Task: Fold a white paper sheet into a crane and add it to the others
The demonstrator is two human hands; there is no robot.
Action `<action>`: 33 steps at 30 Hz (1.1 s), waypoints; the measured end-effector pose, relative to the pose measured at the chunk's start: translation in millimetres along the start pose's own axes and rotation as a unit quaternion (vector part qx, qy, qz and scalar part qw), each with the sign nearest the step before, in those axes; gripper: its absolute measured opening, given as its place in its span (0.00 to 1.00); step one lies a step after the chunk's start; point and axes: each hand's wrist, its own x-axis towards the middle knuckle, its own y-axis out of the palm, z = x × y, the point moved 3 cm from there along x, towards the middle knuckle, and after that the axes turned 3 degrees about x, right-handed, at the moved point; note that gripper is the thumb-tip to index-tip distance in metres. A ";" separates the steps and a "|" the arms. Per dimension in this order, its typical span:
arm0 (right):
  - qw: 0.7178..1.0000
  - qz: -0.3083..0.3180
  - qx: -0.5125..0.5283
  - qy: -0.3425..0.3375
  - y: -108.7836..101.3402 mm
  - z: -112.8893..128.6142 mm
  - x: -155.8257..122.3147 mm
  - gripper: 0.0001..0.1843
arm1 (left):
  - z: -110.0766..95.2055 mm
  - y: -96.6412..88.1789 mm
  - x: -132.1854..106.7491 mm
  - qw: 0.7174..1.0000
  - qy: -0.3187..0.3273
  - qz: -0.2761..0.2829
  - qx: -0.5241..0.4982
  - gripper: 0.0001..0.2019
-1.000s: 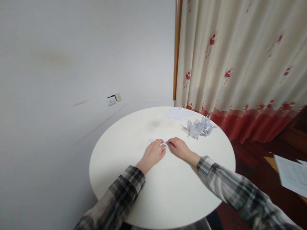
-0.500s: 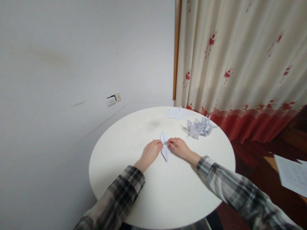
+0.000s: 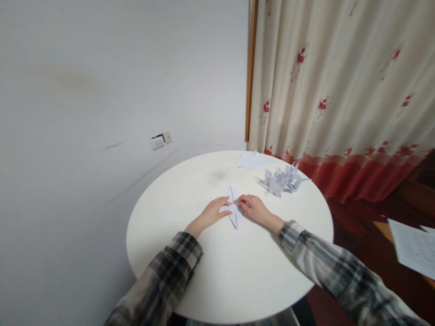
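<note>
A small folded white paper (image 3: 234, 209), a long diamond shape, lies flat near the middle of the round white table (image 3: 190, 199). My left hand (image 3: 211, 213) lies flat with its fingers stretched out, the fingertips pressing on the paper's left flap. My right hand (image 3: 254, 208) rests at the paper's right side with its fingers curled, pinching the right edge. Both arms wear plaid sleeves.
A heap of folded white paper figures (image 3: 283, 179) sits at the table's far right. Flat paper sheets (image 3: 250, 160) lie at the far edge. A flowered curtain (image 3: 340, 90) hangs behind, a wall socket (image 3: 161, 140) is at the left, and a printed sheet (image 3: 413, 246) lies at the right.
The folded paper, lying crosswise a second ago, now points away from me. My left hand has since stretched out flat onto its left flap; the right hand stays put.
</note>
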 end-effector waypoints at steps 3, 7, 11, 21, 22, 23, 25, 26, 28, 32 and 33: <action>1.000 0.000 0.003 -0.004 0.4 -0.3 -0.8 0.08 | 0.5 0.5 -0.5 0.999 -0.012 0.025 0.018 0.17; 1.000 -0.010 -0.001 -0.015 1.3 -0.4 -1.2 0.08 | -1.5 1.0 -2.5 0.999 -0.009 0.028 0.038 0.17; 0.999 -0.017 0.014 -0.042 1.3 2.1 -0.7 0.10 | -3.6 1.3 -4.2 0.998 -0.014 0.004 0.060 0.14; 0.999 0.034 0.025 -0.001 -2.5 7.8 -2.8 0.18 | -15.2 -5.6 -5.4 0.989 0.054 -0.022 0.136 0.11; 0.999 0.035 0.024 0.000 -2.7 8.0 -2.9 0.18 | -16.0 -5.3 -5.5 0.988 0.062 -0.020 0.142 0.12; 0.999 0.037 0.022 0.001 -2.9 8.3 -3.0 0.18 | -16.5 -4.8 -5.5 0.987 0.067 -0.019 0.147 0.12; 0.999 0.037 0.016 0.002 -3.3 8.8 -3.1 0.17 | -17.3 -3.3 -5.3 0.984 0.070 -0.018 0.160 0.13; 0.999 0.038 0.013 0.004 -3.5 9.0 -3.2 0.17 | -17.8 -2.6 -5.0 0.983 0.071 -0.017 0.166 0.13; 0.999 0.040 0.006 0.007 -3.7 9.6 -3.4 0.16 | -20.0 -1.5 -4.4 0.982 0.071 -0.015 0.177 0.13; 0.999 0.044 -0.008 0.005 -4.0 11.8 -3.5 0.17 | -28.4 -2.2 -3.8 0.980 0.062 -0.022 0.187 0.12; 0.999 0.045 -0.011 0.003 -4.1 12.4 -3.4 0.17 | -30.6 -2.7 -3.8 0.980 0.059 -0.024 0.189 0.13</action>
